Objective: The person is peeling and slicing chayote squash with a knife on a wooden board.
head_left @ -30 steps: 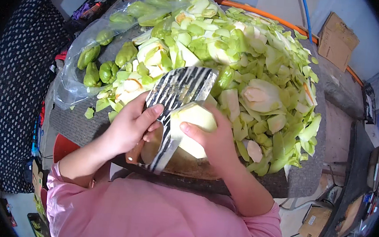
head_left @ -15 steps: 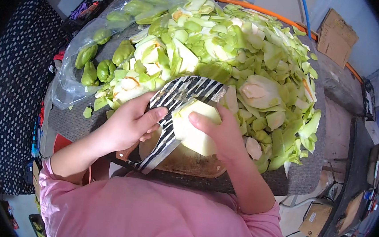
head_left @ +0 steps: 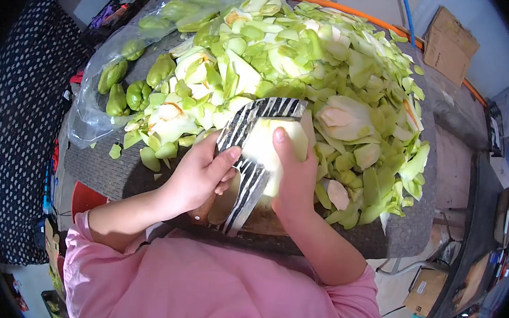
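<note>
My left hand is closed around the left side of a flat, curved thing with black-and-white zebra stripes; what kind it is I cannot make out. Against its right side, my right hand grips a pale, peeled chunk of chayote, thumb on top. A wooden handle with a rivet shows below my left hand; what it belongs to is hidden. Beneath both hands lies a brown wooden board. Ahead spreads a large heap of green and white chayote slices, with cut-down chayote cores among them.
Whole green chayotes lie at the left, some in a clear plastic bag. The grey textured tabletop shows around the heap. An orange hose runs behind the table. Cardboard boxes stand at the right.
Both hands have turned with the striped thing and the chayote chunk. My left hand has shifted right, and my right hand has turned more upright, its thumb higher.
</note>
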`<control>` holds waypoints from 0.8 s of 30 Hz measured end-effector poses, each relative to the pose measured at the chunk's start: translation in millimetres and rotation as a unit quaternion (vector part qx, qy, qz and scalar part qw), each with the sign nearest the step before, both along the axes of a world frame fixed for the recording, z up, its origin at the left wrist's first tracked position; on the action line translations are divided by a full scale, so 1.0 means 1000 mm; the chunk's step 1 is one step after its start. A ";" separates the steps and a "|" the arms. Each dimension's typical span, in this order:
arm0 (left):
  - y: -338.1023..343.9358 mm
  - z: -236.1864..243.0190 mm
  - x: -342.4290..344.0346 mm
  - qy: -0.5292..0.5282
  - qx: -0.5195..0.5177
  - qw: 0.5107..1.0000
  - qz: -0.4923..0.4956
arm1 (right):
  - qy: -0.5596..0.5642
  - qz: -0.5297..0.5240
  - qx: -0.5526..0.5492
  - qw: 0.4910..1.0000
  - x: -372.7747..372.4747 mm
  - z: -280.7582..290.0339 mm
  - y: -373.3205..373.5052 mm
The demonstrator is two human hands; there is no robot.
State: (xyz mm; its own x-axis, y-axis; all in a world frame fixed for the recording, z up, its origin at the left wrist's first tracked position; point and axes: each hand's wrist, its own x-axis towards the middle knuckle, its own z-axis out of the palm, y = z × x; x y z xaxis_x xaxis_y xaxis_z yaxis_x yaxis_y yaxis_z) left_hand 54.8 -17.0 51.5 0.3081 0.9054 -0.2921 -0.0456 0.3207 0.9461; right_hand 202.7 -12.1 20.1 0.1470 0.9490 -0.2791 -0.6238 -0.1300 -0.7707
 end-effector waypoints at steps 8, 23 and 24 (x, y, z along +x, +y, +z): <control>0.008 0.008 0.001 0.031 0.007 0.999 0.008 | -0.040 0.008 0.042 0.998 0.009 0.000 0.009; 0.015 0.027 -0.019 0.117 0.042 0.992 -0.021 | -0.069 0.113 0.038 0.990 0.024 0.007 0.016; 0.013 0.026 -0.017 0.097 0.033 0.995 -0.010 | -0.062 0.106 0.034 0.992 0.023 0.007 0.015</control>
